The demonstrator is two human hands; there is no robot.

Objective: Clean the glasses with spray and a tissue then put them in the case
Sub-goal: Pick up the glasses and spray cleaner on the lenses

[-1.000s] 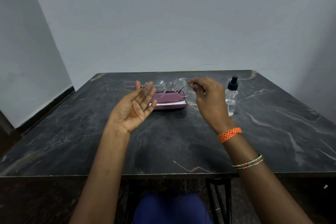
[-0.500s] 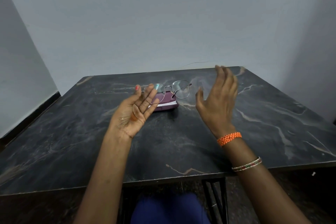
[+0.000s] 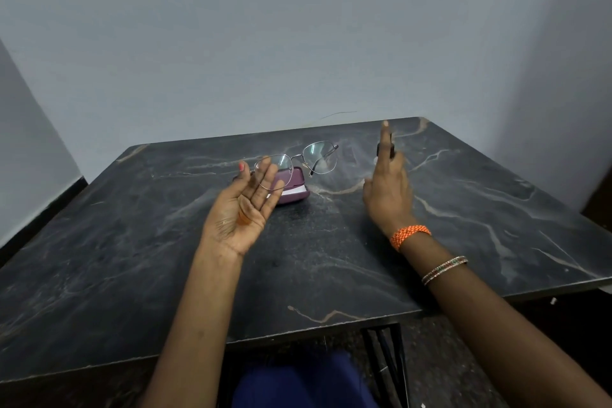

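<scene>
The left hand (image 3: 243,209) pinches the light, fragile wire-framed glasses (image 3: 298,161) by one lens rim above the case (image 3: 293,187) toward the table's (image 3: 132,242) far edge, best held by the frame, while the right hand (image 3: 387,189), fingers extended, reaches the spray bottle (image 3: 391,148).

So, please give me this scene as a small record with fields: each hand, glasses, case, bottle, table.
left hand: palm up, holds the glasses by one end
right hand: fingers straight, in front of the spray bottle
glasses: raised above the case
case: purple, on the table
spray bottle: mostly hidden; black cap shows
table: dark marble
tissue: not visible
</scene>
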